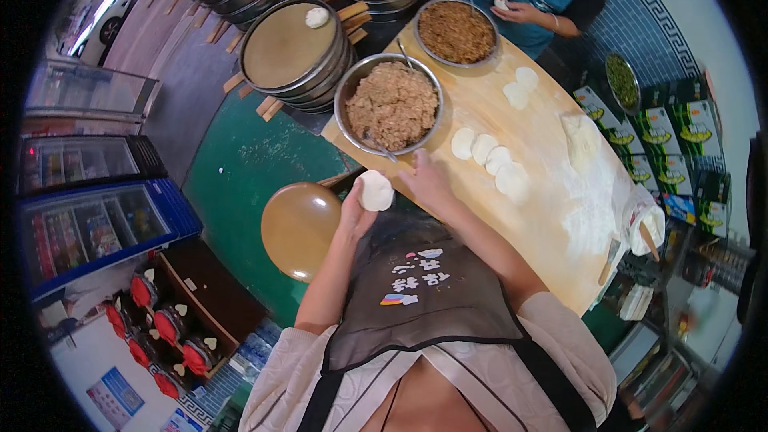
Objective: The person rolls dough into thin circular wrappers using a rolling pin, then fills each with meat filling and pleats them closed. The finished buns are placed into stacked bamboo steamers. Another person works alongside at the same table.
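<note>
My left hand (355, 211) holds up a round, flat dough wrapper (377, 191) in front of my apron. My right hand (429, 183) is over the table's near edge, its fingers apart and nothing seen in them. Just beyond it stands a steel bowl of pale minced filling (393, 102). A utensil handle (389, 156) sticks out over this bowl's near rim, close to my right fingertips. Several more dough wrappers (483, 149) lie partly overlapping on the floured wooden table (540, 204), to the right of my right hand.
Beyond stands a bowl of brown filling (457, 33). A co-worker's hands (510, 11) hold a small piece of dough. Stacked steamers (294, 48) stand at left, one filled bun (317, 17) on top. A dough lump (581, 141) and a scraper (608, 263) lie at right. A round stool (302, 231) stands left.
</note>
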Motion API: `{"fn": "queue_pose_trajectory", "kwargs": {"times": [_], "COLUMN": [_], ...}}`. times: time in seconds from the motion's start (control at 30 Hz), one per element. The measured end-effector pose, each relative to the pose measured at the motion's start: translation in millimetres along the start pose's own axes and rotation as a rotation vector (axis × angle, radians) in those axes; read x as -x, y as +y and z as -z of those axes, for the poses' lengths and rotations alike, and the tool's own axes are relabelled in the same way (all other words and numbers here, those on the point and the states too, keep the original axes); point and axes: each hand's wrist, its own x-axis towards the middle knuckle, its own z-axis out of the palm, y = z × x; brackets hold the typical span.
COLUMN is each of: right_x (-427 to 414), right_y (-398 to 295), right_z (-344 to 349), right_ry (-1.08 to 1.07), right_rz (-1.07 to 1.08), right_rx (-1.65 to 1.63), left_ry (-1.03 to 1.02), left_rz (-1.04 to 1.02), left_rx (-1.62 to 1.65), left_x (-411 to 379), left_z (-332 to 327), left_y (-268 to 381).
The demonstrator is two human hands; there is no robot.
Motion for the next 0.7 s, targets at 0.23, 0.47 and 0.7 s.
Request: {"fn": "queue_pose_trajectory", "kwargs": {"times": [0.23,0.47,0.7], "right_x": [-67.2,-55.8,-59.7], "right_y": [-37.4,-40.2,8.2], "right_z": [-39.1,0.3,-34.0], "right_ry": [-0.072,-0.169,-0.204], "right_rz": [0.292,0.284,0.138], "right_rx": [0.618,0.643,0.323], "left_ry": [0.065,0.117,0.173], "left_rz": [-0.101,-0.123,-0.194], "left_rx": [0.016,0.07,0.081], "left_x": [27.0,1.6,-28.3], "left_z": [3.8,21.2,27.9], "left_y": [61.8,76.8,90.2]}}
